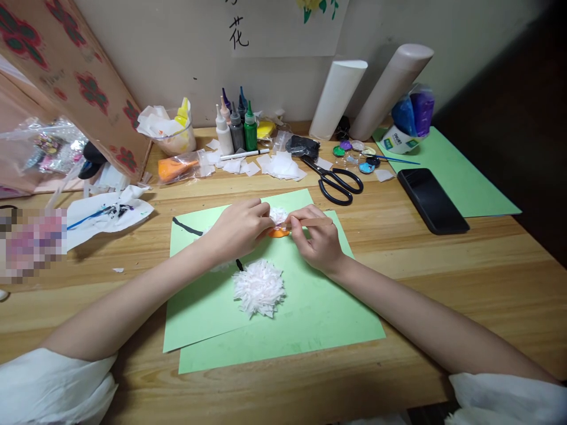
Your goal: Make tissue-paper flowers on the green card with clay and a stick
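Observation:
Two overlapping green sheets lie on the wooden table. On them is a large white paper pompom, with a black line at the upper left, partly hidden by my left arm. My left hand is closed, its fingertips pressed down beside a smaller white tuft; whatever they hold is too small to name. My right hand pinches a thin flat brown stick, its tip at the tuft, above an orange piece.
Black scissors lie behind the sheets. A phone is at the right. Paint bottles, paper scraps and an orange clay packet stand or lie at the back. Stained white paper is at the left.

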{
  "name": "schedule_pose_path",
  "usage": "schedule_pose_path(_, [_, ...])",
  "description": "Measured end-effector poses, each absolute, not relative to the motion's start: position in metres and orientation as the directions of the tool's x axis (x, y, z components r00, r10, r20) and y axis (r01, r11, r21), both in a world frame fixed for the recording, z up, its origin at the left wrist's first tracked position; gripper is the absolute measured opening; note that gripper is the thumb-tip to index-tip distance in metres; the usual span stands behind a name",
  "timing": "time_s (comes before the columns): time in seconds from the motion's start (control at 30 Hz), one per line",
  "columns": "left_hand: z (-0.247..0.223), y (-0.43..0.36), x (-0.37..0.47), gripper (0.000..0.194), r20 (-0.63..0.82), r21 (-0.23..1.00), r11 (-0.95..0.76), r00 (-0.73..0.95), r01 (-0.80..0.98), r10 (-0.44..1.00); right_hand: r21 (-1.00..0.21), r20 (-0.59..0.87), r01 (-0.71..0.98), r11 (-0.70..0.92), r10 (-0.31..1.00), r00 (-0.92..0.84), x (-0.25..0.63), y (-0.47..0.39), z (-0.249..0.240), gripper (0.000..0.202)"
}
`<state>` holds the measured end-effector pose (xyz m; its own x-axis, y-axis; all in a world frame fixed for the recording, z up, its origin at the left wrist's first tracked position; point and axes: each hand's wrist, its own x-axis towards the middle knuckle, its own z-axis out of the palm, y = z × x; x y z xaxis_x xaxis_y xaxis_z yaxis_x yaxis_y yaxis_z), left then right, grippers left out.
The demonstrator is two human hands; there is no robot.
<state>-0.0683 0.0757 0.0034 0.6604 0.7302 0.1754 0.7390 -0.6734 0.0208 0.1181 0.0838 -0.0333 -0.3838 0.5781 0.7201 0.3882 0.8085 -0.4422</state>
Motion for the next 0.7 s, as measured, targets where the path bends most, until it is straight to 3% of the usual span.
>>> schedule_pose_path(0.5, [0.0049,0.0788,-0.0694,0.018,0.22,0.091,-0.673,0.645,0.734,0.732,-0.442,0.637,0.45,0.776,0.625,-0.451,0.1149,0.086,-0.0347,0.016])
schedule_pose_path(0.7, [0.0034,0.0796,-0.0683,0.019,0.219,0.065,-0.658,0.632,0.75,0.743,-0.47,0.708,0.367,0.803,0.591,-0.386,0.118,0.084,-0.0316,0.017])
